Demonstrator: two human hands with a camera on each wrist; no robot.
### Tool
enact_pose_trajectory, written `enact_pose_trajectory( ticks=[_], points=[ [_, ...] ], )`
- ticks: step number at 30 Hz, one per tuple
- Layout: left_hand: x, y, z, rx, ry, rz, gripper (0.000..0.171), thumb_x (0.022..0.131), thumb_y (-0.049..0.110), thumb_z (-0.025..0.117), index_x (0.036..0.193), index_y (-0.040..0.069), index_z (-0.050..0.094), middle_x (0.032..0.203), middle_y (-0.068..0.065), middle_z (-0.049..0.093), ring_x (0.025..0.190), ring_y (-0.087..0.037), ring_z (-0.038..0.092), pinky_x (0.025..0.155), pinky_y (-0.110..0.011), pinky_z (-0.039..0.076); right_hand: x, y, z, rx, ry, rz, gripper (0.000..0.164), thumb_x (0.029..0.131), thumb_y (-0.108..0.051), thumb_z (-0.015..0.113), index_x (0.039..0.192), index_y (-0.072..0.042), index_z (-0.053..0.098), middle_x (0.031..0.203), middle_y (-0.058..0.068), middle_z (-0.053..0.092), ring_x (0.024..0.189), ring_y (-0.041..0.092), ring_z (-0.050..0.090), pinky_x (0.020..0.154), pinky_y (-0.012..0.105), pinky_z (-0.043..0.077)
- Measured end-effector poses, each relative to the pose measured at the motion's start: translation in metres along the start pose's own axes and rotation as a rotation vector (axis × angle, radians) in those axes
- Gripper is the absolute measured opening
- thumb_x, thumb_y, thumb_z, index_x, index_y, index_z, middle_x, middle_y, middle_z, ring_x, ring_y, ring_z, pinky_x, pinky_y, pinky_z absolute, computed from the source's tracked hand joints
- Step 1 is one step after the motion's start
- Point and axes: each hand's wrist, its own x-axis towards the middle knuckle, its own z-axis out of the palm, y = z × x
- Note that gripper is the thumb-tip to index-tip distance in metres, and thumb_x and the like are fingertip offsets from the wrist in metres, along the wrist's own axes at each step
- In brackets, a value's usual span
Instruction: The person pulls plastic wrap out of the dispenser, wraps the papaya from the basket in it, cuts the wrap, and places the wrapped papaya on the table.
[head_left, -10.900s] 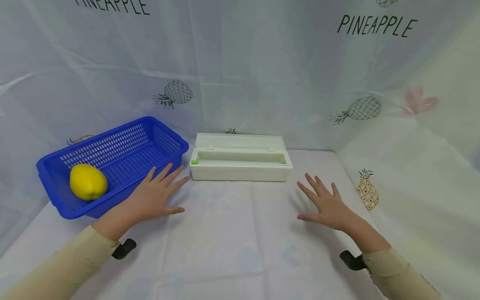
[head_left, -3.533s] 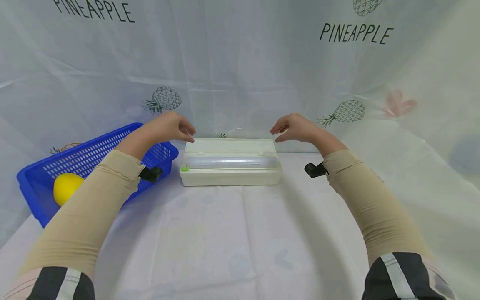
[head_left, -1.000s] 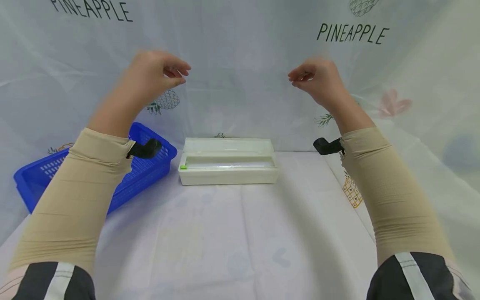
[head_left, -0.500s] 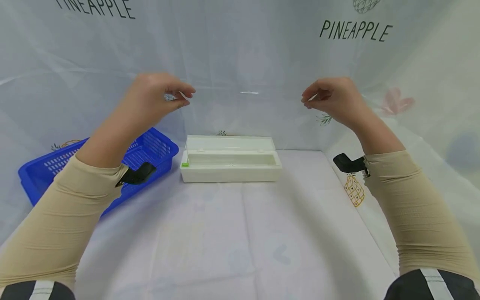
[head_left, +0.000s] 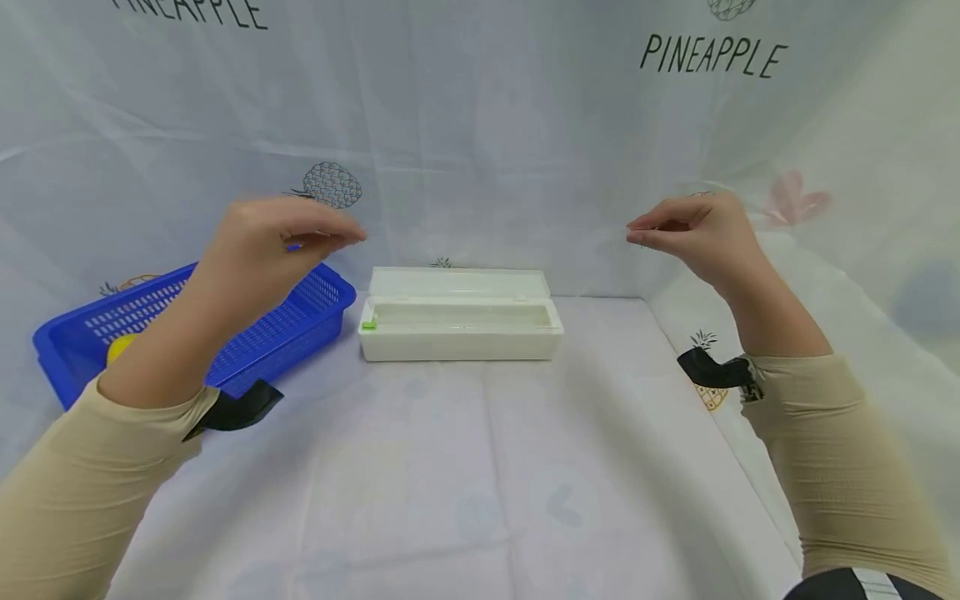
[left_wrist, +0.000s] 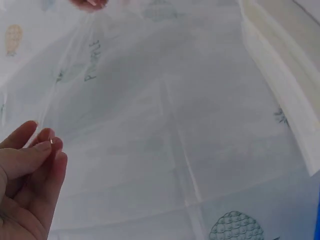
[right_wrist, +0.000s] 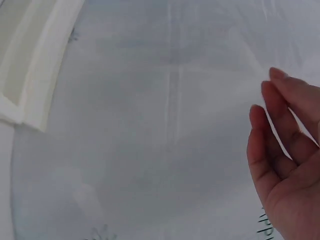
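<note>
Behind everything, a thin white backdrop cloth [head_left: 495,108], softly creased, printed with line-drawn pineapples [head_left: 333,185] and thin black lettering [head_left: 712,57]. In front, a flat worktop [head_left: 420,500] under matte, lightly wrinkled white fabric. At left, a long blue plastic basket [head_left: 315,333] with perforated walls, rounded corners and a smooth rim. Stretched in the air between both hands, nearer than the box, clear film [left_wrist: 70,55], glossy and nearly invisible from the head (gathered into fine radiating creases in the left wrist view). Just beside the basket, a slim white plastic box [head_left: 461,346], oblong and smooth, with hinged lid [head_left: 459,282] tipped back. Well apart, left hand [head_left: 262,246] and right hand [head_left: 697,237], each pinching the film between thumb and fingertips. In the basket, a yellow lemon [head_left: 118,346], mostly hidden behind the left wrist. Smallest, a bright green slider [head_left: 369,326] at the box's left end.
</note>
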Motion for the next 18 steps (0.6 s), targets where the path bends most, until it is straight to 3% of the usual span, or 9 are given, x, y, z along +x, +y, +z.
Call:
enact_pose_trajectory(
  ticks=[3, 8, 10, 14, 18],
  points=[
    [-0.018, 0.005, 0.001, -0.095, 0.022, -0.098, 0.025, 0.084, -0.009, 0.07, 0.102, 0.007, 0.076, 0.096, -0.001, 0.073, 0.09, 0.001, 0.065, 0.077, -0.009, 0.048, -0.011, 0.01, 0.005, 0.271, -0.003, 0.0, 0.012, 0.083, -0.003, 0.077, 0.094, 0.002, 0.076, 0.09, 0.001, 0.072, 0.089, 0.017, 0.061, 0.075, 0.017, 0.051],
    [-0.039, 0.013, 0.003, -0.259, 0.077, -0.347, 0.027, 0.086, 0.0, 0.072, 0.11, 0.012, 0.075, 0.097, 0.002, 0.074, 0.088, -0.001, 0.068, 0.074, -0.014, 0.052, -0.026, 0.025, 0.015, 0.681, -0.06, -0.151, 0.011, 0.082, 0.021, 0.064, 0.088, 0.015, 0.071, 0.091, 0.013, 0.07, 0.095, 0.026, 0.062, 0.084, 0.025, 0.052],
    [-0.046, 0.013, 0.004, -0.254, 0.088, -0.426, 0.024, 0.087, 0.008, 0.073, 0.11, 0.016, 0.076, 0.096, 0.006, 0.074, 0.089, 0.0, 0.068, 0.073, -0.013, 0.052, -0.031, 0.029, 0.019, 0.758, -0.097, -0.202, 0.014, 0.083, 0.025, 0.058, 0.087, 0.017, 0.069, 0.091, 0.014, 0.069, 0.094, 0.027, 0.063, 0.085, 0.026, 0.052],
    [-0.058, 0.013, 0.006, -0.221, 0.078, -0.516, 0.016, 0.087, 0.017, 0.074, 0.102, 0.017, 0.079, 0.093, 0.01, 0.074, 0.088, -0.001, 0.067, 0.073, -0.013, 0.052, -0.04, 0.037, 0.028, 0.864, -0.182, -0.264, 0.018, 0.086, 0.025, 0.053, 0.086, 0.016, 0.069, 0.097, 0.017, 0.068, 0.1, 0.03, 0.064, 0.09, 0.028, 0.051],
    [-0.067, 0.012, 0.006, -0.337, 0.041, -0.57, 0.015, 0.088, 0.014, 0.073, 0.101, 0.01, 0.078, 0.096, 0.008, 0.074, 0.092, -0.006, 0.068, 0.074, -0.018, 0.054, -0.047, 0.048, 0.037, 0.927, -0.336, -0.405, 0.018, 0.093, 0.018, 0.048, 0.089, 0.014, 0.065, 0.113, 0.021, 0.065, 0.114, 0.036, 0.058, 0.104, 0.035, 0.04]
  ],
)
